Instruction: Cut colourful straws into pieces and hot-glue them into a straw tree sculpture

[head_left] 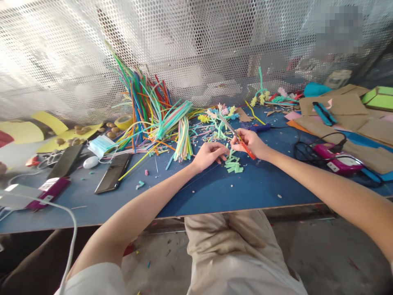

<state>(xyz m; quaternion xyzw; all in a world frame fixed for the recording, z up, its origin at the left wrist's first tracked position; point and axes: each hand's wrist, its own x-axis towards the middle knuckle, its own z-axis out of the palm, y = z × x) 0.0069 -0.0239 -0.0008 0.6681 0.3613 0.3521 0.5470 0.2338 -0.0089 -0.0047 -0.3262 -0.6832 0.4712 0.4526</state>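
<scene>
My right hand (pixel 252 144) is closed around a pair of scissors (pixel 247 150) with orange-red handles, its blades pointing away toward the back of the table. Thumb and forefinger of that hand meet close to my left fingertips, by a short upright bit of light green pipe cleaner. Curled in a pinch, my left hand (pixel 209 156) rests low over the table; whatever its fingertips hold is too small to make out. Just below the fingertips lies a small heap of cut light green pipe cleaner pieces (pixel 233 164). Behind the scissors stand pastel pipe cleaner flowers (pixel 219 116) on green stems.
Bundles of coloured pipe cleaners (pixel 147 106) pile up at back left. A phone (pixel 113 174), a white mouse (pixel 91 162) and a face mask (pixel 102 145) lie left. Rightward are a blue glue gun (pixel 259 128), a purple power strip (pixel 339 157) and cardboard (pixel 334 104). Perforated metal rises behind.
</scene>
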